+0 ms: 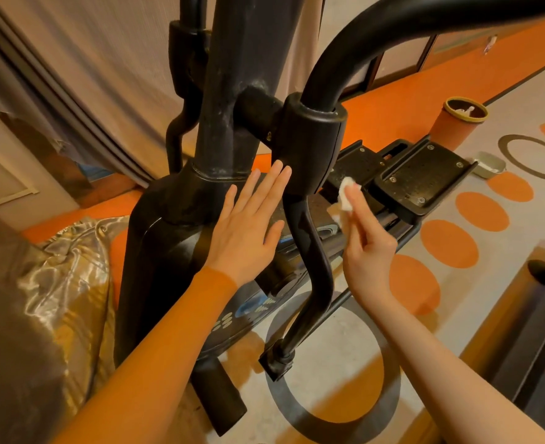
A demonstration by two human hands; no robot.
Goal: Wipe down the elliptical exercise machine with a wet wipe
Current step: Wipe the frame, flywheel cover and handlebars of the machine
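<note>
Partly done at best: right hand pinching wet wipe beside pivot housing, left hand flat, fingers straight; central post dusty.

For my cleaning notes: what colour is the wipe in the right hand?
White. The wipe, pinched by the right hand, shows best in the head view.

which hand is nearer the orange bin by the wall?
Right. The right hand, pinching the wet wipe, is beside the foot pedals, on the side toward the orange bin. The left hand lies open against the machine's body, farther from it.
</note>
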